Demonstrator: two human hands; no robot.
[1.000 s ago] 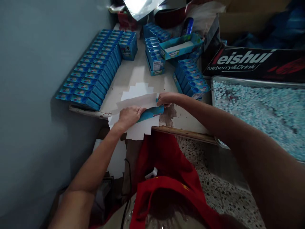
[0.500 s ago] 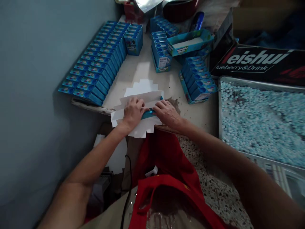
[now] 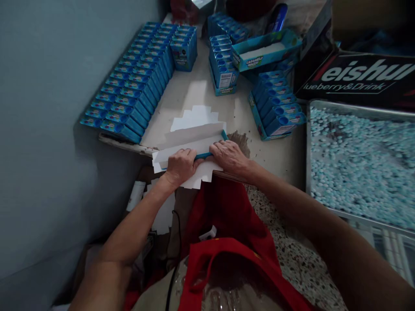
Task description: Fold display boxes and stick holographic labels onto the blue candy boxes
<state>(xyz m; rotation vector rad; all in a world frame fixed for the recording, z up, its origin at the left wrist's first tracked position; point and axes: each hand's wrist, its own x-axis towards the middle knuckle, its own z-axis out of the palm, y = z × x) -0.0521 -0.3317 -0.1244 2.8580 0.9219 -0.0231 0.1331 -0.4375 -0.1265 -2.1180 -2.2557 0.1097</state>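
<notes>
A partly folded cardboard tray (image 3: pixel 194 137), white inside with blue showing along its near edge, lies at the front of the table. My left hand (image 3: pixel 181 165) grips its near wall left of centre, fingers curled over the edge and thumb underneath. Close beside it, my right hand (image 3: pixel 228 154) is closed over the same wall toward the right end. Under and around the tray spread flat white cardboard pieces (image 3: pixel 194 117) with stepped edges, some jutting past the table's front. The palms and part of the near wall are hidden.
Rows of small blue boxes (image 3: pixel 129 82) stand at the left by the wall. Filled blue trays (image 3: pixel 275 106) and a tray without boxes (image 3: pixel 264 54) sit behind and right. A metal pan of pale blue candies (image 3: pixel 359 168) and a black carton (image 3: pixel 359 80) occupy the right side.
Both hands have shifted along the near wall, which is now folded up and over, showing a narrower blue strip. More of the tray's white inside is visible. The camera view has turned slightly.
</notes>
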